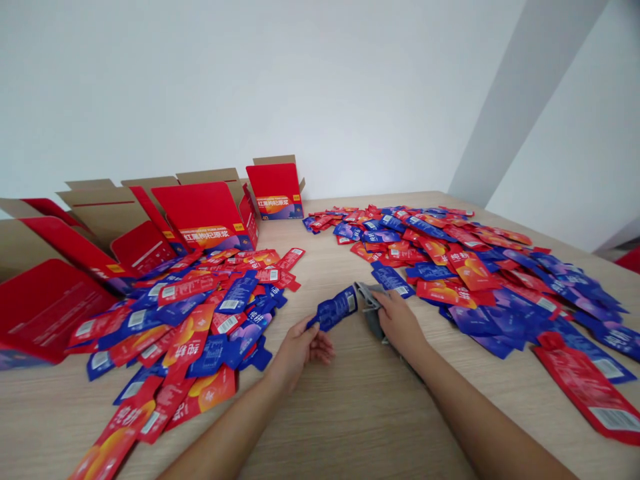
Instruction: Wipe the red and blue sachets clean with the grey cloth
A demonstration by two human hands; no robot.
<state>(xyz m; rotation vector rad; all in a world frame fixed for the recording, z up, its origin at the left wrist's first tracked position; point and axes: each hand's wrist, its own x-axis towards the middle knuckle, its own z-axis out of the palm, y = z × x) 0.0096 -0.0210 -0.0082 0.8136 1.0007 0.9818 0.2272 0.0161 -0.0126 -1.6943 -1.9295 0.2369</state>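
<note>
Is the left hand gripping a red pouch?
No, the left hand grips a blue pouch with a white barcode label, while the right hand holds a gray cloth.

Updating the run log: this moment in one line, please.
left hand: holds blue sachet | right hand: holds grey cloth-like item | sachet piles: left and right | red boxes: left side

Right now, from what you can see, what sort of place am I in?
It looks like an indoor work area, perhaps for packaged goods: a wood-grain table bears red cartons with raised flaps and heaps of red and blue sachets.
</note>
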